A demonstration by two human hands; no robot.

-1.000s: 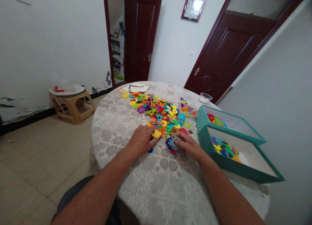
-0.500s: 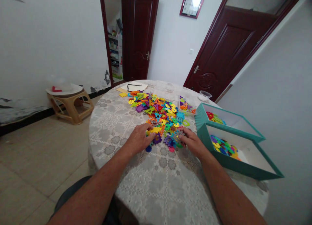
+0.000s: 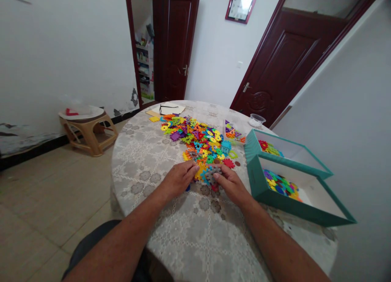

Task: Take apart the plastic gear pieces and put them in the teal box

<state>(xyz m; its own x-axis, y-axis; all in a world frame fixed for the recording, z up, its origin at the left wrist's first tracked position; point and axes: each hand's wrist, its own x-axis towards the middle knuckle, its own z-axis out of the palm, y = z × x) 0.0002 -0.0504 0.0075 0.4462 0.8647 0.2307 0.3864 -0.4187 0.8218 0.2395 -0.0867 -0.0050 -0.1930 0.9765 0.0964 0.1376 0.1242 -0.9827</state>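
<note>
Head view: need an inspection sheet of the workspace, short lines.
Surface: round table, patterned grey cloth.
Job's things: colourful pieces heaped mid-table; more in two teal boxes at the table's right.
Clutter: dark-framed glasses on paper, far edge; clear plastic tub beyond the boxes.
Hands: left hand touches a yellow piece, grip partly hidden; right hand holds a grey piece.
Cables: nothing seen.
Surroundings: plastic stool at left, dark red doors behind.

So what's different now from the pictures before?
The left hand moved right and the right hand moved left, bringing the yellow piece and the gray piece close together. Neither hand visibly let go. The colorful pile and the green boxes stayed put.
</note>
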